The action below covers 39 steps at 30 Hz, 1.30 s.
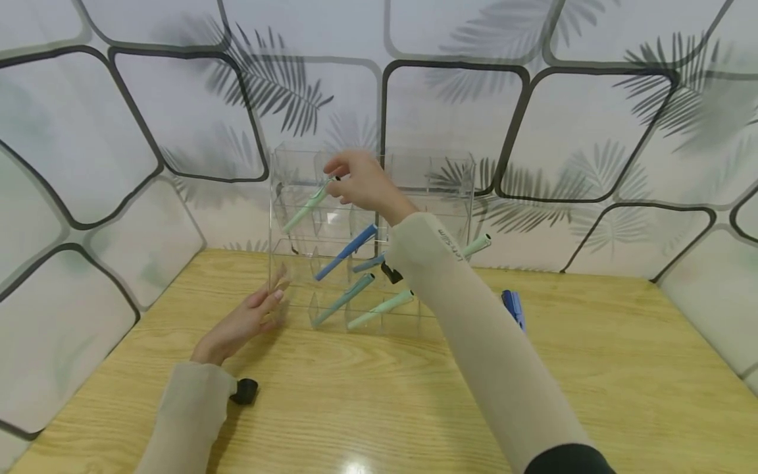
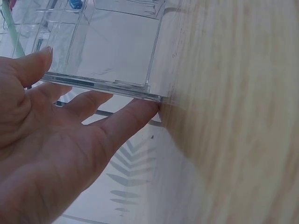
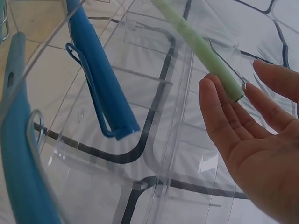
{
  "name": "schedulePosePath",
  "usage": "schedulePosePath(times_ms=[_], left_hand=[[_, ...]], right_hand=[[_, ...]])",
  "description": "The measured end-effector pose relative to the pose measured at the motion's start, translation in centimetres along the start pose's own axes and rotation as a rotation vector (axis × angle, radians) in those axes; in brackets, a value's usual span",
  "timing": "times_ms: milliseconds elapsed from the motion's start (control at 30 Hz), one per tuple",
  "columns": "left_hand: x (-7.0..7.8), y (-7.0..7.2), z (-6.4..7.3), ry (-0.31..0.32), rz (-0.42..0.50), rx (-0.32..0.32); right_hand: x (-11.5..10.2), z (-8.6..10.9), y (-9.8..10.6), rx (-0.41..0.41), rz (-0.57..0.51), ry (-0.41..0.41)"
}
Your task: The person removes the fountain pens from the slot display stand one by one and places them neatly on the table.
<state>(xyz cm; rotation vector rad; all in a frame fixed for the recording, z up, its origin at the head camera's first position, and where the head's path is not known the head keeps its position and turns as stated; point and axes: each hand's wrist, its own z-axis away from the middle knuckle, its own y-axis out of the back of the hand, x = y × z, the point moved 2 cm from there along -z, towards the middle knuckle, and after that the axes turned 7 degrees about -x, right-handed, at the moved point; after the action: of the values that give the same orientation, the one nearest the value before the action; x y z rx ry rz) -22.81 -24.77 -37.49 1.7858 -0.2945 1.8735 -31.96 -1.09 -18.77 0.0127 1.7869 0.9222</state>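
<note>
On the table (image 1: 331, 408) stands a rack (image 2: 117, 46), hands (image 1: 245, 322) (image 1: 366, 184) spread, left touching it, right by green pen (image 1: 309, 209)

A pale green pen (image 1: 305, 210) with a thin clip leans at a slant, clip end up, near the upper left corner of a clear, compartmented rack (image 1: 414, 193), standing near the desk's (image 1: 355, 395) back edge.

The head view looks forward and down on desk (image 1: 622, 368) and rack (image 1: 351, 219), which both wrist views share, close up.
</note>
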Motion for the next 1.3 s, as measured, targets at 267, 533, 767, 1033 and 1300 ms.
schedulePosePath(times_ms=[267,533,767,1033,1300], left_hand=[[-0.1,0.2,0.1,0.009,-0.013,0.009],[-0.4,0.1,0.0,0.002,0.002,0.003],[-0.2,0.2,0.1,0.000,-0.008,0.001],[-0.1,0.2,0.1,-0.003,-0.006,0.004],[-0.2,0.2,0.0,-0.007,-0.006,0.002]], right_hand=[[-0.4,-0.4,-0.8,0.001,0.017,0.019],[-0.1,-0.3,-0.6,0.054,-0.033,-0.020],[0.1,0.4,0.3,0.114,-0.085,0.036],[0.5,1.7,1.2,0.172,-0.080,0.075],[0.7,3.3,1.9,0.197,-0.052,0.119]])
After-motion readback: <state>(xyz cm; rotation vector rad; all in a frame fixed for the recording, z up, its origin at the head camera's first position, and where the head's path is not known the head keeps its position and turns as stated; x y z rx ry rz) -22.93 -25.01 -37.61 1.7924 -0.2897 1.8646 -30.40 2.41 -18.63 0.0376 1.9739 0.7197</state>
